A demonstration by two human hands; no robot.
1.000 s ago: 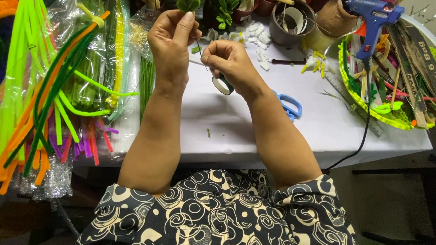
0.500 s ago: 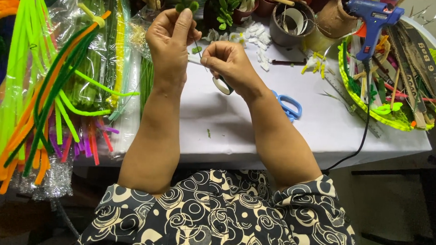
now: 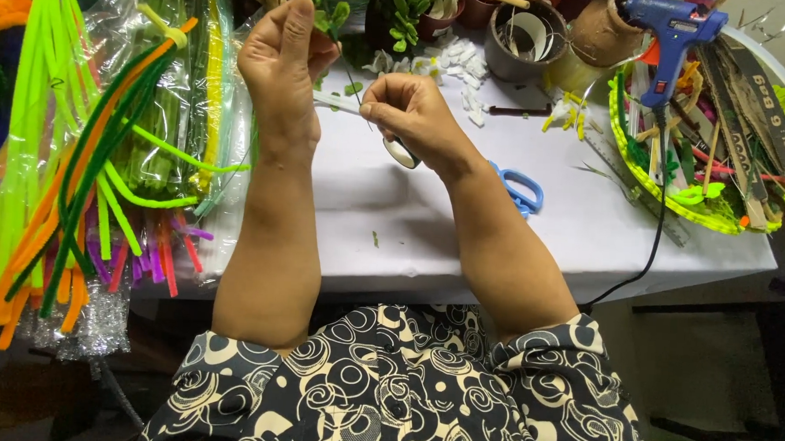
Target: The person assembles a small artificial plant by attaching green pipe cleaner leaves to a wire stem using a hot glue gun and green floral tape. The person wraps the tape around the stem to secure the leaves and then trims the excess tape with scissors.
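So both hands were up near the top middle of the frame, over the white-covered counter (image 3: 384,211). The left hand (image 3: 280,66) was clenched, fingers pinching the top of a thin green wire stem (image 3: 353,79) with a bit of green foliage at its tip. The right hand (image 3: 412,115) was clenched too, gripping a small white roll of tape (image 3: 403,150) and pulling a pale strip (image 3: 336,102) across toward the stem. Looked to me like mid-wrap, binding the stem. I'd guess the next move calls for keeping the strip taut while twirling the stem so the wrap spirals down evenly.

A pair of blue-handled scissors (image 3: 519,186) lay on the counter just right of the right forearm, a blue glue gun (image 3: 670,34) sat at upper right, and a bundle of bright pipe cleaners in green, orange and yellow (image 3: 104,164) filled the left side.
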